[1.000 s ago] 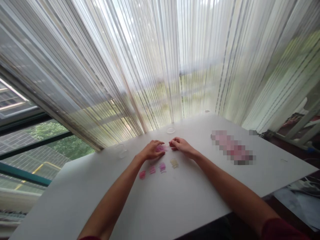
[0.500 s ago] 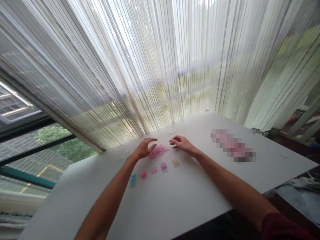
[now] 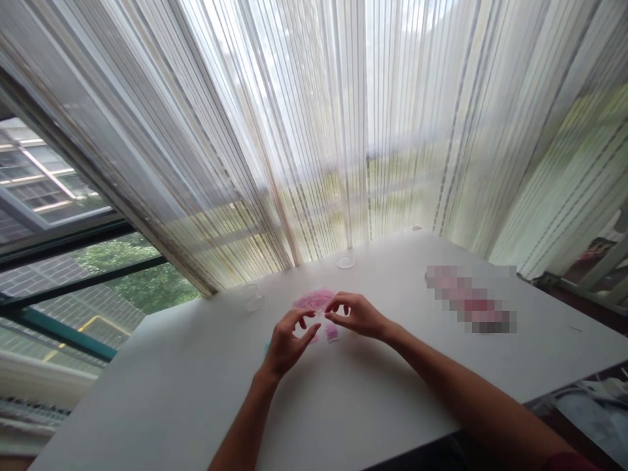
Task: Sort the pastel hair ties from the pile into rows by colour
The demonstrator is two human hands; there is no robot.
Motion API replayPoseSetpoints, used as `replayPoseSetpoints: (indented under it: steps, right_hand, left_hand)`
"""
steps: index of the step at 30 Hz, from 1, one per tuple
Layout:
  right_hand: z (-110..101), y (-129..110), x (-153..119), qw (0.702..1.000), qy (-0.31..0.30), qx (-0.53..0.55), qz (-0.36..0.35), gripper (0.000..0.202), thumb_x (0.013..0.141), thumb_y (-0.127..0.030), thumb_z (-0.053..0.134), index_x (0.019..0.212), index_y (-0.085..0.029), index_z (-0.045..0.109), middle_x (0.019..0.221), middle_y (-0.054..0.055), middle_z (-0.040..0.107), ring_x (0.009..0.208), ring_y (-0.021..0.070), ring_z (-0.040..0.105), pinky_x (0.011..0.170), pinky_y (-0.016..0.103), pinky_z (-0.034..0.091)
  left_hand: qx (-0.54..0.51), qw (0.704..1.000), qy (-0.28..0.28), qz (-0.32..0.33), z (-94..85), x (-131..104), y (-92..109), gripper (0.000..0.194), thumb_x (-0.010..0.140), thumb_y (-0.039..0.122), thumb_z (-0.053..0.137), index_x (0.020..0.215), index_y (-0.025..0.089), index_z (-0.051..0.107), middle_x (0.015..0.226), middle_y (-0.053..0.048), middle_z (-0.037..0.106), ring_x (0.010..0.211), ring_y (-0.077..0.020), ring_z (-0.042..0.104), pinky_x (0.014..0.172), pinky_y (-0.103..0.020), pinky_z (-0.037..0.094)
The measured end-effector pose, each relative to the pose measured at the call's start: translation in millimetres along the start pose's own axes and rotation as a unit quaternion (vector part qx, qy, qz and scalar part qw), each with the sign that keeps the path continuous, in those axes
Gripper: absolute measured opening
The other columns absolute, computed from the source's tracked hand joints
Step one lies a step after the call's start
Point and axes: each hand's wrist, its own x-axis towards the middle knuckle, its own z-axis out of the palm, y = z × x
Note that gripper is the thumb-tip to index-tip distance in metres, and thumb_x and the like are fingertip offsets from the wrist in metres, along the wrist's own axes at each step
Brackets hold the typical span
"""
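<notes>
The pink pile (image 3: 312, 300) is seen on the tabletop (image 3: 196, 379) at one o'clock from the left hand (image 3: 287, 337), whose grip is parted, with nothing visibly held. The right hand's (image 3: 360, 315) grip is narrowed; whether anything is pinched cannot be told, though both are held near, seemingly for fingertip reach.

smooth matt white tabletop (image 3: 196, 379), sheer curtain (image 3: 392, 131), perhaps polyester
</notes>
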Motion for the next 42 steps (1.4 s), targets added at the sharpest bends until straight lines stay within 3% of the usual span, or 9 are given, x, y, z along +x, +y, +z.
replayPoseSetpoints:
  steps: [6,13,20,26,32,42]
  right_hand:
    - [6,0,-4,0.999,-0.027,-0.014,-0.019,0.009,0.082,-0.025,0.068,0.082,-0.017,0.071,0.078,0.003,0.068,0.07,0.0122,0.06,0.059,0.021,0.046]
    - [5,5,-6,0.996,-0.032,-0.067,-0.049,0.012,0.086,-0.026,0.064,0.083,-0.018,0.071,0.078,0.004,0.066,0.069,0.0128,0.059,0.06,0.023,0.047]
    - [-5,3,-6,0.991,0.009,-0.118,-0.058,0.011,0.087,-0.027,0.062,0.088,-0.019,0.069,0.079,0.004,0.065,0.069,0.0134,0.059,0.061,0.025,0.048]
    - [9,1,-9,0.989,-0.018,-0.111,-0.101,0.019,0.085,-0.031,0.067,0.1,-0.019,0.067,0.087,0.006,0.067,0.074,0.0144,0.061,0.067,0.026,0.052]
    - [11,-5,-8,0.986,-0.038,-0.114,-0.115,0.01,0.089,-0.023,0.061,0.085,-0.018,0.068,0.076,0.004,0.066,0.07,0.0134,0.059,0.067,0.025,0.05]
    - [9,-9,-8,0.988,-0.04,-0.098,-0.109,0.009,0.086,-0.021,0.062,0.081,-0.018,0.069,0.075,0.004,0.066,0.068,0.0133,0.06,0.065,0.024,0.049]
  left_hand:
    - [0.01,0.999,0.017,0.033,9.7,-7,-3,0.011,0.089,0.028,0.062,0.096,0.021,0.068,0.084,-0.001,0.069,0.066,-0.0113,0.058,0.07,-0.025,0.05]
    - [0.051,0.997,0.019,0.05,0.1,-7,-5,0.012,0.091,0.027,0.059,0.091,0.019,0.069,0.081,-0.003,0.069,0.063,-0.0114,0.056,0.068,-0.024,0.049]
    - [0.078,0.996,0.045,0.023,-11.8,-9,-13,0.014,0.091,0.027,0.058,0.088,0.019,0.069,0.081,-0.003,0.069,0.061,-0.0114,0.055,0.066,-0.024,0.049]
    - [0.083,0.994,0.035,0.057,-6.4,-10,-2,0.015,0.091,0.028,0.057,0.091,0.019,0.07,0.082,-0.004,0.07,0.062,-0.0112,0.056,0.066,-0.025,0.049]
    - [0.081,0.994,0.026,0.07,-4.0,-10,3,0.017,0.092,0.03,0.056,0.09,0.019,0.07,0.08,-0.004,0.07,0.061,-0.0114,0.057,0.064,-0.024,0.049]
    - [0.074,0.995,0.015,0.063,-4.2,-11,5,0.012,0.09,0.024,0.057,0.088,0.019,0.069,0.079,-0.004,0.069,0.063,-0.0116,0.056,0.064,-0.024,0.048]
